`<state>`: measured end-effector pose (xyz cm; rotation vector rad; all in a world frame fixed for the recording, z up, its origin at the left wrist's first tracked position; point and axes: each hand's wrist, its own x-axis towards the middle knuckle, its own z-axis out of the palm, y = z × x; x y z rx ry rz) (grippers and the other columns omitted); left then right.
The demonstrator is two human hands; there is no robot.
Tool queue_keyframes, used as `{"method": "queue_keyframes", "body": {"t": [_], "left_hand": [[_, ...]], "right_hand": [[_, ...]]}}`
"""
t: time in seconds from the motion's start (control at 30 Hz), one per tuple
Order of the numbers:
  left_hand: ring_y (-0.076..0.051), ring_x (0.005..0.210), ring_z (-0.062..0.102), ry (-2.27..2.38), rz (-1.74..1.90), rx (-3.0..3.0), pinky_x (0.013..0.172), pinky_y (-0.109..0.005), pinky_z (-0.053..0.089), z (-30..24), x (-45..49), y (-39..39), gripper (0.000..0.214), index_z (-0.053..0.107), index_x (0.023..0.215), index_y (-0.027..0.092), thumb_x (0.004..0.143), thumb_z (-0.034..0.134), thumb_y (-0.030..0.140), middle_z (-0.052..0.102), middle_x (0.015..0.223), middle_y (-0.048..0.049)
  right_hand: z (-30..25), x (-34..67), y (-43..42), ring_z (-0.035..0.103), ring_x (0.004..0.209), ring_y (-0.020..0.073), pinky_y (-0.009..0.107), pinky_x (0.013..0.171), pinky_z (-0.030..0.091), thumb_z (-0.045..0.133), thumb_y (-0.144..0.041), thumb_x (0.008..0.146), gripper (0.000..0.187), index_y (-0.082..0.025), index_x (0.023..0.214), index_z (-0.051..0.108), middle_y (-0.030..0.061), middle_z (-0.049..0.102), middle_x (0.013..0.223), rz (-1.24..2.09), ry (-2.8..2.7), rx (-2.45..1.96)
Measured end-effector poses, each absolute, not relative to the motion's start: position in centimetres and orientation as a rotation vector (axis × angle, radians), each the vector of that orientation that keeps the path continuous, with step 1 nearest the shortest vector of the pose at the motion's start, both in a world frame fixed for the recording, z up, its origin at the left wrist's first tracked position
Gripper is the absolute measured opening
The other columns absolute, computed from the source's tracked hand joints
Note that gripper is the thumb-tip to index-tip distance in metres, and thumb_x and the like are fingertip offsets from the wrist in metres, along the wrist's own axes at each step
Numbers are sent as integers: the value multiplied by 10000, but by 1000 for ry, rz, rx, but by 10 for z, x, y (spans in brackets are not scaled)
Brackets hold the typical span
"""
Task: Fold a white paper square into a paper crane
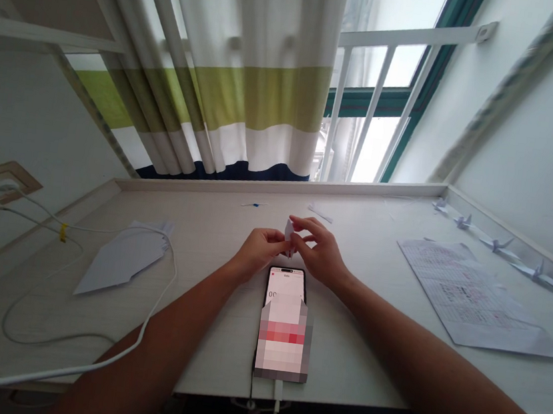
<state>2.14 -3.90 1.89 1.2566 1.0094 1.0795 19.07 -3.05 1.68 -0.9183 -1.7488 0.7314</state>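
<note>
Both my hands meet above the middle of the pale desk [213,226], pinching one small folded piece of white paper [289,231]. My left hand [258,248] grips it from the left with closed fingers. My right hand [319,249] holds its top and right side between thumb and fingertips. Just below the hands a phone [285,322] lies flat on the desk with its screen lit and a cable plugged into its near end.
A folded white paper plane [121,258] lies left. A white cable [91,318] loops across the left side. A printed sheet [477,295] lies right, with several small paper cranes [496,244] along the right ledge. Paper scraps [320,212] lie near the window and striped curtain [242,75].
</note>
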Motion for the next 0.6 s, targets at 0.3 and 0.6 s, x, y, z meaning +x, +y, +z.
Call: {"method": "queue_keyframes", "body": {"t": [0.3,0.6], "left_hand": [[-166,669,658,1047,1050,1256,760,-340,531,20,21,-38,209,779,674,149,680,878,333,754,697,-74],[-171,672,665,1073,1045,1222,758,-344,541,23,22,-39,277,775,680,130,656,889,381,743,683,-81]], "right_hand": [[14,193,-28,690,991,222,403,803,673,624,-232,943,392,-287,1316,733,70,673,1100,737,-1775,-915],[11,196,-25,696,1021,250,477,854,665,583,-215,985,403,-301,1362,699,92,673,1191,580,-1908,-887]]}}
